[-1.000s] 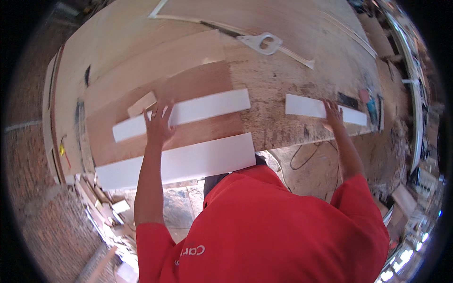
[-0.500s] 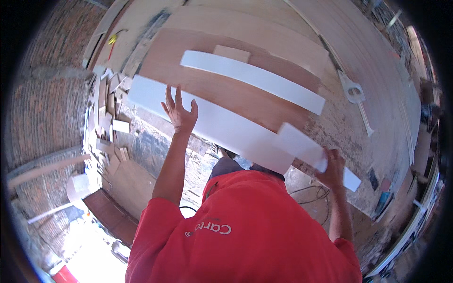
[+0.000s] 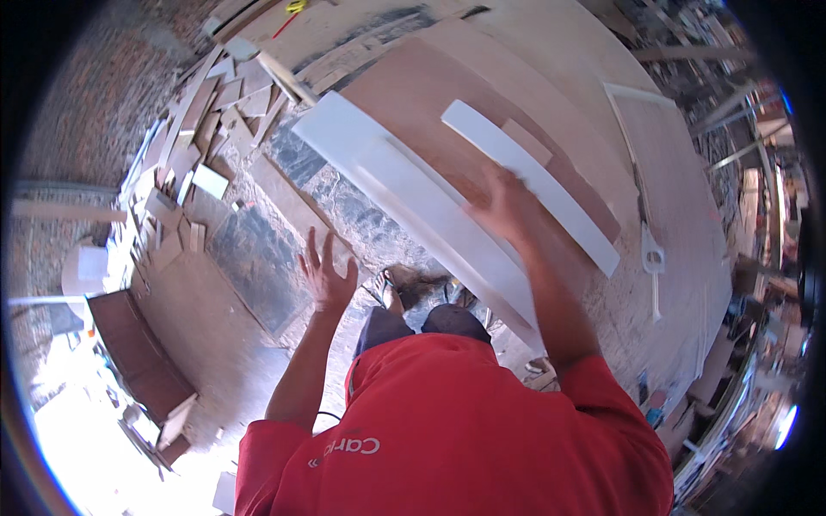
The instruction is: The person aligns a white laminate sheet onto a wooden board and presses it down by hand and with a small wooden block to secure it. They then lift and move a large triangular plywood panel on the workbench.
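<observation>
My left hand (image 3: 327, 275) is raised off the bench's left edge over the floor, fingers spread, holding nothing. My right hand (image 3: 499, 206), blurred, reaches over white boards; whether it grips cannot be made out. A wide white board (image 3: 340, 142) runs along the near edge of the bench, with a narrower white strip (image 3: 400, 172) lying lengthwise on it, partly under my right arm. A separate white strip (image 3: 568, 224) lies farther in on brown plywood (image 3: 387, 82), beside a small light wooden piece (image 3: 527, 140).
A pale sheet (image 3: 688, 189) and a white handled tool (image 3: 654, 258) lie at the right. A tape measure (image 3: 293, 8) is at the top. Wood offcuts (image 3: 209, 181) are heaped at the left by a brick wall (image 3: 95, 103). A brown panel (image 3: 138, 357) is lower left.
The view has turned. The narrow strip from the right now lies lengthwise along the wide board. My left hand has left the board; my right hand has moved up along it.
</observation>
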The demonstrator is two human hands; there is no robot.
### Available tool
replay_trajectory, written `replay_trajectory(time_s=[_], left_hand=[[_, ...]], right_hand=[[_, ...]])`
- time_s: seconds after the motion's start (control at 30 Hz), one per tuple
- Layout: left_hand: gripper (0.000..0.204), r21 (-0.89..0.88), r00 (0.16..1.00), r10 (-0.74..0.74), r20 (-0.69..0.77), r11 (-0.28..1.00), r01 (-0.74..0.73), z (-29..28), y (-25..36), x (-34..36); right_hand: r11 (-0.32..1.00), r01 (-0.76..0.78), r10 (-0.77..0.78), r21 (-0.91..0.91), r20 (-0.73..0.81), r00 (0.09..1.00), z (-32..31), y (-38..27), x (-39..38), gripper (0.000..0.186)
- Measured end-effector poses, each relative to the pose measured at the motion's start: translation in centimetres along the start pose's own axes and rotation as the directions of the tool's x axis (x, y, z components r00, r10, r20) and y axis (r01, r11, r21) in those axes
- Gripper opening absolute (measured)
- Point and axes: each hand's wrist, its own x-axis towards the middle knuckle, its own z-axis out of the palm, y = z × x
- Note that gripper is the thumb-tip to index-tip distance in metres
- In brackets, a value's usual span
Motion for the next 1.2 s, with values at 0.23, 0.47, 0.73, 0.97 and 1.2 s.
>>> replay_trajectory(time_s=[0.23,0.47,0.73,0.97,1.2], left_hand=[[0.051,-0.298,0.994,0.088,0.064,0.952,-0.065,2.7,6.7,-6.0],[0.060,-0.171,0.979,0.193,0.066,0.969,-0.180,5.7,17.3,-6.7],[0.051,-0.300,0.859,0.505,0.077,0.834,-0.463,9.3,24.6,-6.9],[0.055,-0.458,0.727,0.661,0.185,0.713,-0.531,12.1,26.7,-7.3],[0.058,-0.506,0.661,0.720,0.212,0.660,-0.556,14.9,27.3,-5.6]], right_hand=[[0.949,-0.267,0.245,-0.166,-0.144,0.959,1.4,17.0,11.2,0.068],[0.991,-0.128,0.133,-0.049,0.094,0.987,1.3,19.6,13.7,0.053],[0.613,-0.206,0.104,0.763,0.181,0.978,-4.9,17.7,9.8,0.051],[0.058,-0.353,0.001,0.934,0.353,0.936,-2.8,14.8,5.2,0.047],[0.752,0.658,-0.653,0.042,-0.097,0.752,4.2,0.5,0.5,0.068]])
